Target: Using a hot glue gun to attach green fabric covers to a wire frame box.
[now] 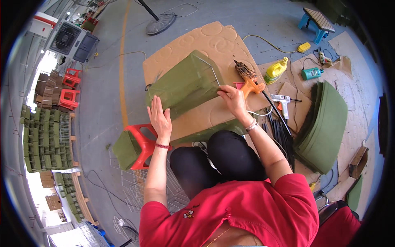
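Note:
A green fabric piece (179, 84) with a metal wire (214, 74) along its right edge lies on a cardboard-topped work surface (201, 37). My left hand (160, 118) rests flat against its near left side, fingers stretched out. At the near right corner, my right hand (233, 100) pinches the fabric edge beside the wire's end. Just beyond my right hand lies an orange glue gun (252, 85) with a dark-crusted front. More green fabric (210, 132) shows above my knees, partly hidden.
A red stool (142, 150) with green panels stands at left near wire frames (140, 187). To the right are a white glue gun (283, 101), black glue sticks (279, 133), a yellow jug (276, 71), a teal bottle (311, 73) and stacked green sheets (323, 127).

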### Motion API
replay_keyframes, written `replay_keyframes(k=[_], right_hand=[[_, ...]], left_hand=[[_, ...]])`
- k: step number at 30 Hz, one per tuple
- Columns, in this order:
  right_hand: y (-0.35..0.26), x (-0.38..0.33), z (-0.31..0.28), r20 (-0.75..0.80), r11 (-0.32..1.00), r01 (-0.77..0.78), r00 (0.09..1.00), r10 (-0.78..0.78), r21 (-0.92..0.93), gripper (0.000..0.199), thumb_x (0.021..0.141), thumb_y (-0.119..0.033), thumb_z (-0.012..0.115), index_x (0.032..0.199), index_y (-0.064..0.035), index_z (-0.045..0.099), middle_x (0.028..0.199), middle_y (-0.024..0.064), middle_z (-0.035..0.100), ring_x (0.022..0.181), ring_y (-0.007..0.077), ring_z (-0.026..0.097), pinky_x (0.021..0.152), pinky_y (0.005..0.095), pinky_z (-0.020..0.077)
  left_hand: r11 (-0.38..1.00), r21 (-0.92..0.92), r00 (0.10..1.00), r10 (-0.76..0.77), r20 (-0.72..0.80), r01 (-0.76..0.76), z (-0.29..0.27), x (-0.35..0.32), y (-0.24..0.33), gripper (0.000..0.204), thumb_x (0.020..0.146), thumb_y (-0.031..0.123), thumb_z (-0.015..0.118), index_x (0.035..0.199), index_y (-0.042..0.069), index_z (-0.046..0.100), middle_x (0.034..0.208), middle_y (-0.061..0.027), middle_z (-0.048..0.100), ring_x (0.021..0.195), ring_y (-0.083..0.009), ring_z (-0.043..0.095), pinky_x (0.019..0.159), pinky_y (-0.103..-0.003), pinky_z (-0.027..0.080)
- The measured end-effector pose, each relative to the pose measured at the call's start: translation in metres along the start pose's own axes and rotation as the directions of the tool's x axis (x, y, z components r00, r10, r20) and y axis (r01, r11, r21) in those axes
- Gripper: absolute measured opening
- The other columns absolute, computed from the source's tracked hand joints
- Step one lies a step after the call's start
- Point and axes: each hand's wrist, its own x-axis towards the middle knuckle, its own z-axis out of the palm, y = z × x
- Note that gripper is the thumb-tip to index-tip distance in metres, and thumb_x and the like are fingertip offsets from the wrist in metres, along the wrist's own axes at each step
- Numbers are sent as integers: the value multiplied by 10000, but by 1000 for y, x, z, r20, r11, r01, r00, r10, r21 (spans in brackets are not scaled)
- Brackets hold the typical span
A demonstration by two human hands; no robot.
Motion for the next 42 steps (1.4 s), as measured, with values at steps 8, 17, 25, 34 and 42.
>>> replay_keyframes(k=[8,17,25,34,42], right_hand=[[-43,23,-49,312,914,307,924,-220,-264,842,724,-128,789,1447,-65,363,1484,144,385,1397,317,318,1127,421,310],[-37,44,8,523,638,626,762,-381,-448,639,897,-388,597,1388,-17,423,1457,143,424,1391,296,337,1117,458,302],[-22,39,13,513,459,673,740,-435,-580,612,865,-394,619,1341,-33,487,1412,117,483,1340,269,417,1093,484,328],[-31,59,28,163,824,385,923,-349,-416,351,938,-203,580,1213,15,589,1159,227,631,1077,360,615,905,418,490],[-14,14,42,319,973,151,944,-89,-176,269,981,-216,506,1060,32,574,854,301,599,812,483,584,673,471,446]], left_hand=[[969,224,995,97,38,-103,4,8,32,587,939,345,551,1413,26,413,1486,-124,404,1369,-281,381,1132,-500,271],[997,-77,990,-29,-141,19,-15,2,24,608,921,322,603,1393,-16,421,1480,-217,375,1373,-342,356,1136,-475,265],[348,-829,830,-512,222,437,0,-13,9,305,930,297,658,990,-1,644,775,62,500,708,-46,383,627,-233,336],[803,-590,991,-130,-41,81,-89,144,61,241,859,255,692,843,17,660,603,-126,583,491,-203,533,502,-350,418],[973,-66,968,211,-134,-222,-60,129,143,163,790,184,667,662,86,643,637,-100,645,688,-243,664,599,-378,488]])
